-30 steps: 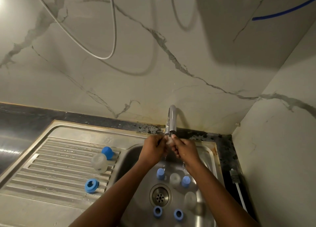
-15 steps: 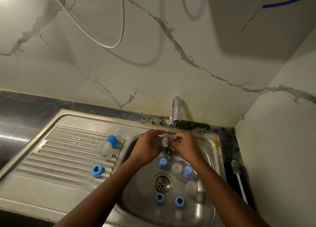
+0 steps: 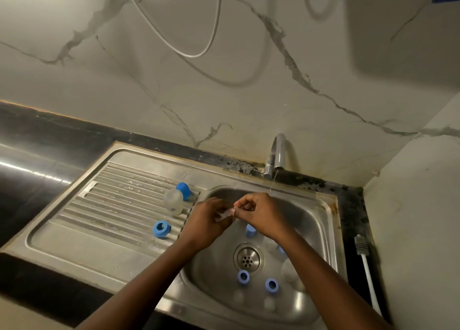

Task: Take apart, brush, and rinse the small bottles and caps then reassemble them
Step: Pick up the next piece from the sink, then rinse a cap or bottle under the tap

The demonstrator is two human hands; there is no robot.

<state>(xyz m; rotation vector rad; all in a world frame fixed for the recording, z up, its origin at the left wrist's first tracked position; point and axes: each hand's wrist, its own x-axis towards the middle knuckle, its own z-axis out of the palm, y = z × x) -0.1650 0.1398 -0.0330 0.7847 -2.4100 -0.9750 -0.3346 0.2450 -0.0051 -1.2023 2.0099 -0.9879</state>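
With left hand (image 3: 207, 221) and right hand (image 3: 261, 215) I am pinching a small clear plastic piece (image 3: 224, 215), round blue caps (image 3: 243, 277) lying unassembled below.

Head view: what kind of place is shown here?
Probably a home kitchen: a steel sink with a ribbed drainboard, a tap at its back edge, and a marble-patterned wall behind.

Steel sink (image 3: 74, 232): drainboard (image 3: 119, 205) is occupied by one clear bottle (image 3: 173, 200) and two blue caps (image 3: 161, 228); basin (image 3: 311, 220) by loose blue caps (image 3: 243, 277) and, seemingly, pale bottles (image 3: 288, 271).
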